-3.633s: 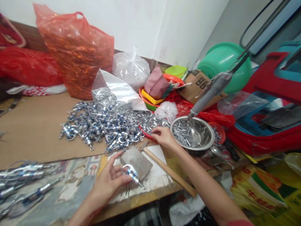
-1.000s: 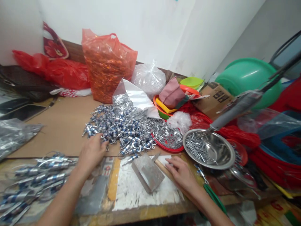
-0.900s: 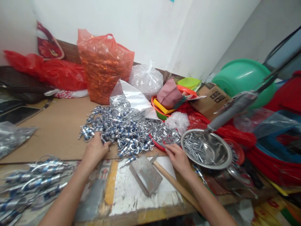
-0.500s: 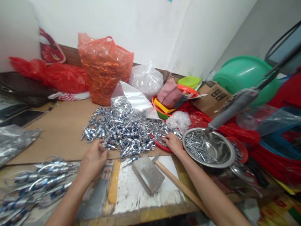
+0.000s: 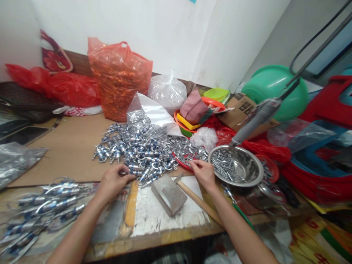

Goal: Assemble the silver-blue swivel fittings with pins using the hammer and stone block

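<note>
My left hand rests at the near edge of a heap of small silver-and-blue metal fittings on brown cardboard; its fingers pinch at one fitting. My right hand is at the edge of a red tray of small silver parts, fingers curled on something small I cannot make out. Between the hands lies a grey metal block with a wooden-handled hammer beside it.
A steel bowl of screws stands right of my right hand, under a hanging grey power tool. Finished fittings lie at the near left. Orange, red and clear plastic bags, coloured trays and a green basin crowd the back.
My left hand left the metal block, reached into the heap and drew back to its near edge. My right hand went from the hammer handle to the red tray's edge.
</note>
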